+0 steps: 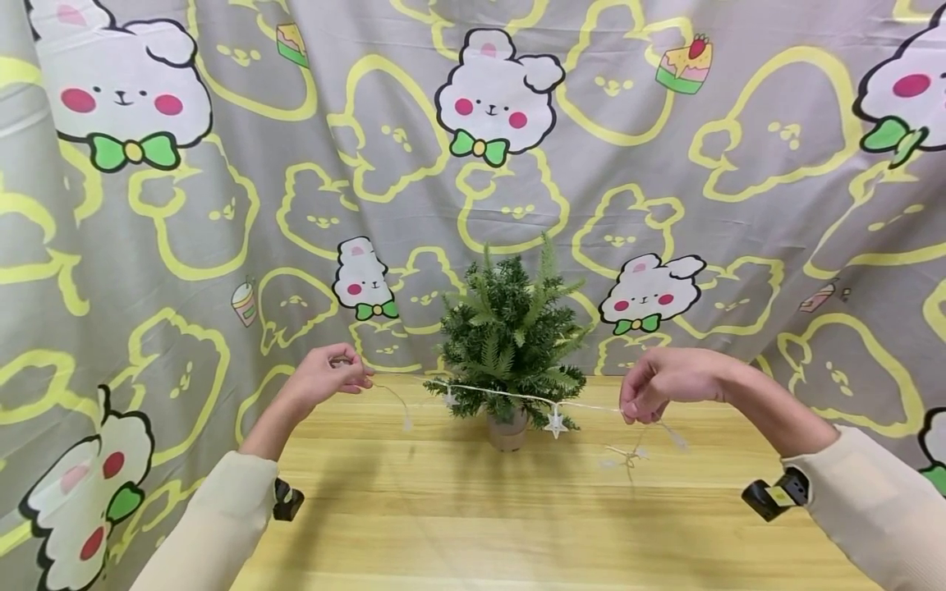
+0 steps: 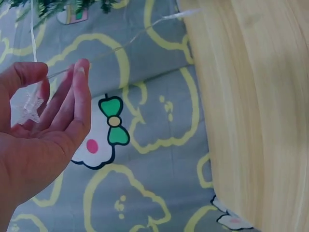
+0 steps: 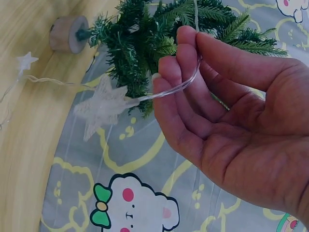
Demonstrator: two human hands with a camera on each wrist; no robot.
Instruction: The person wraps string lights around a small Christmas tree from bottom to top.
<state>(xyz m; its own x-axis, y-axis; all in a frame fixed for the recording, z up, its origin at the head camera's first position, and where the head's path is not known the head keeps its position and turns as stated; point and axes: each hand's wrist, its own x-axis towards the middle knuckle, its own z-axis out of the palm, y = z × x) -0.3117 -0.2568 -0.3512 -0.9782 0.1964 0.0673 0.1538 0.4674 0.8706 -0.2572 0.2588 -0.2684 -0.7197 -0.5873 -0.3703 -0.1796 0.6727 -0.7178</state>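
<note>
A string of star lights [image 1: 556, 421] stretches between my two hands, in front of the small artificial Christmas tree [image 1: 510, 328]. My left hand [image 1: 328, 379] pinches its thin clear wire between thumb and fingers; a clear star [image 2: 32, 107] hangs by that palm in the left wrist view. On the other side, my right hand [image 1: 668, 384] pinches the wire between thumb and index finger. Close to these fingertips, another star [image 3: 104, 107] dangles in the right wrist view. Below the right hand, more of the string trails down over the table.
The tree stands in a round wooden base [image 1: 507, 431] toward the back of the wood-grain table [image 1: 473, 525]. Behind it hangs a grey curtain [image 1: 414, 222] printed with yellow outlines and white rabbits. Black wrist cameras sit at the left cuff [image 1: 254, 472] and right cuff [image 1: 820, 455].
</note>
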